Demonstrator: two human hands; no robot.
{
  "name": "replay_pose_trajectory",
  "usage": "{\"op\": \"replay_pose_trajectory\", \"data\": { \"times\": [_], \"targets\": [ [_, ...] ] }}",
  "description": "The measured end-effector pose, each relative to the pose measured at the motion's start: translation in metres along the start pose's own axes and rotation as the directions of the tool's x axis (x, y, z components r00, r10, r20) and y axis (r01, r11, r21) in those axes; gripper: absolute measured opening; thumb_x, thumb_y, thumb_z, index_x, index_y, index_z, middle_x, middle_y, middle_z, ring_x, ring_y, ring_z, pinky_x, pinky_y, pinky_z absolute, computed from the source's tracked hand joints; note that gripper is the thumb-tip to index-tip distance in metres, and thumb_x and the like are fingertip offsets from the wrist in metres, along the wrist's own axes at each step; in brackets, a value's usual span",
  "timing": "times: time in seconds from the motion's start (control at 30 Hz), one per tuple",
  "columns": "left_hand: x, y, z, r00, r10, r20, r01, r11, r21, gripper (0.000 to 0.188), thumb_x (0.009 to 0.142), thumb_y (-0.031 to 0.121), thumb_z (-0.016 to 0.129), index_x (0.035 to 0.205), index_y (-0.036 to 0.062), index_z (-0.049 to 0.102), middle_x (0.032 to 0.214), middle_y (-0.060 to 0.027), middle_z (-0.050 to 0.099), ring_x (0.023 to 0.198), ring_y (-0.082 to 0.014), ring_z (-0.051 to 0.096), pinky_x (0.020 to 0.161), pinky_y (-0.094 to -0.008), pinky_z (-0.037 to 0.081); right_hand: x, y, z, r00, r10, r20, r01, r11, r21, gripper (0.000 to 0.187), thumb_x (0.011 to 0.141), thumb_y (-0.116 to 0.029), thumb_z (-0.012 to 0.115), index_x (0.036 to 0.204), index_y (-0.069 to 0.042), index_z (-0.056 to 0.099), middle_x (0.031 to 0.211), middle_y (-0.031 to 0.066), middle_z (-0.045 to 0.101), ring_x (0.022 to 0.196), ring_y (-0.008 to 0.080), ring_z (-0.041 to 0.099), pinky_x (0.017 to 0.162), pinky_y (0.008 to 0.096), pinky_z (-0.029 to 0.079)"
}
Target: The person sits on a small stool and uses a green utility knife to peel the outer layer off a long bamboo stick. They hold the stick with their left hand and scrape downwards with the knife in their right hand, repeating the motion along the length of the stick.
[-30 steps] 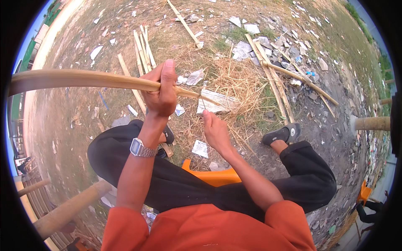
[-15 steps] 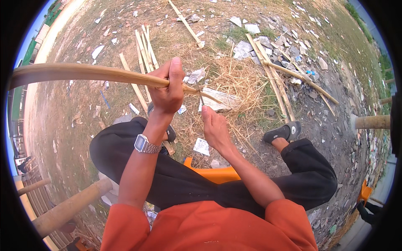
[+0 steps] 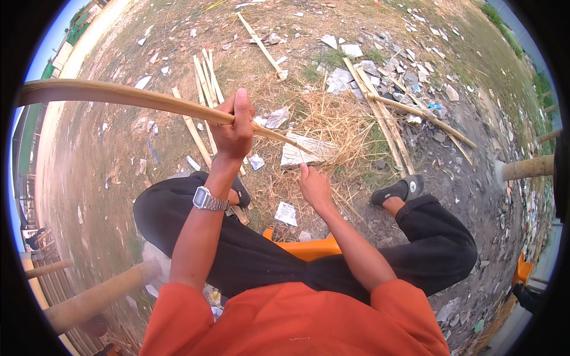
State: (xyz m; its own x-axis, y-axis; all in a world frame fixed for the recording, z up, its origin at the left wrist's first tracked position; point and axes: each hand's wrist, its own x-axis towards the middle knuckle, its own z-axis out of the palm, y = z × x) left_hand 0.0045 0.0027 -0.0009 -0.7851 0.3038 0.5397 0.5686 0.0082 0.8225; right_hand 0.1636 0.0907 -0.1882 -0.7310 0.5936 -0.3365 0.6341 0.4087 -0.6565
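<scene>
Head view: littered ground (image 3: 107, 225), pale strands (image 3: 341, 115); left grip (image 3: 233, 132) clasps pole (image 3: 136, 97).

From head height, one fisheye looks steeply down past the red shirt (image 3: 291, 320), bottom centre, to the nearby left hand (image 3: 233, 132) and right hand (image 3: 314, 188) mid-frame.

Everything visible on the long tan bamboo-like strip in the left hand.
The long, tan, bamboo-like strip looks smooth and woody, broad and browner at the view's left rim, tapering rightward to a thin tip. It appears gently bowed, though the fisheye bends edges, and slopes slightly down to the right. The bare left hand grips it, thumb up. Its tip overlaps a pale, flat slab in view; contact there is unclear.
</scene>
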Motion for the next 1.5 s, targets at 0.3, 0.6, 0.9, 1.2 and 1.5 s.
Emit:
{"op": "replay_pose_trajectory", "data": {
  "times": [0.3, 0.6, 0.9, 1.2, 1.5],
  "targets": [
    [0.001, 0.001, 0.011, 0.998, 0.048, 0.036, -0.048, 0.999, 0.005, 0.047, 0.102, 0.016, 0.045, 0.058, 0.0008, 0.044, 0.051, -0.0018, 0.043, 0.047, -0.0072, 0.037, 0.045, -0.0264, 0.03, -0.028, -0.09, -0.085, 0.978, -0.194, -0.079, 0.21, 0.905, 0.37, 0.049, 0.106, -0.038, 0.033, 0.088, 0.002, 0.055, 0.071, 0.0274, 0.06, 0.07, 0.045, 0.062, 0.065, 0.0544, 0.041],
    [-0.001, 0.001, 0.011, 0.986, 0.158, 0.051, -0.16, 0.987, 0.035, 0.048, 0.103, 0.017, 0.045, 0.058, 0.0003, 0.047, 0.049, -0.0024, 0.045, 0.044, -0.0081, 0.038, 0.044, -0.0265, 0.028, -0.024, -0.076, -0.056, 0.981, -0.194, -0.026, 0.194, 0.95, 0.244, 0.042, 0.105, -0.035, 0.037, 0.09, 0.0, 0.055, 0.066, 0.0285, 0.057, 0.068, 0.051, 0.057, 0.063, 0.0567, 0.042],
    [-0.003, 0.007, 0.014, 0.994, 0.105, 0.027, -0.106, 0.993, 0.054, 0.051, 0.104, 0.021, 0.049, 0.057, 0.0009, 0.049, 0.05, -0.0001, 0.046, 0.045, -0.0054, 0.039, 0.044, -0.0248, 0.029, -0.019, -0.065, -0.043, 0.986, -0.165, -0.01, 0.163, 0.962, 0.219, 0.045, 0.105, -0.036, 0.035, 0.09, 0.001, 0.055, 0.069, 0.0322, 0.057, 0.071, 0.0521, 0.058, 0.067, 0.0586, 0.043],
    [-0.007, 0.006, 0.015, 0.99, 0.134, 0.04, -0.136, 0.987, 0.08, 0.049, 0.103, 0.021, 0.051, 0.059, -0.0006, 0.051, 0.051, -0.001, 0.047, 0.046, -0.0051, 0.04, 0.044, -0.0248, 0.032, -0.019, -0.059, -0.03, 0.963, -0.232, -0.137, 0.267, 0.898, 0.351, 0.049, 0.105, -0.037, 0.033, 0.083, 0.001, 0.055, 0.069, 0.0298, 0.058, 0.07, 0.0516, 0.056, 0.067, 0.0577, 0.041],
    [-0.008, 0.005, 0.015, 0.992, 0.12, 0.047, -0.121, 0.992, 0.04, 0.05, 0.103, 0.022, 0.052, 0.059, -0.0006, 0.052, 0.051, -0.001, 0.048, 0.047, -0.0048, 0.041, 0.044, -0.0238, 0.03, -0.02, -0.066, -0.045, 0.985, -0.174, 0.019, 0.155, 0.918, 0.364, 0.055, 0.105, -0.04, 0.031, 0.09, 0.003, 0.06, 0.08, 0.0323, 0.062, 0.079, 0.0517, 0.059, 0.075, 0.0567, 0.043]
  ]
}}
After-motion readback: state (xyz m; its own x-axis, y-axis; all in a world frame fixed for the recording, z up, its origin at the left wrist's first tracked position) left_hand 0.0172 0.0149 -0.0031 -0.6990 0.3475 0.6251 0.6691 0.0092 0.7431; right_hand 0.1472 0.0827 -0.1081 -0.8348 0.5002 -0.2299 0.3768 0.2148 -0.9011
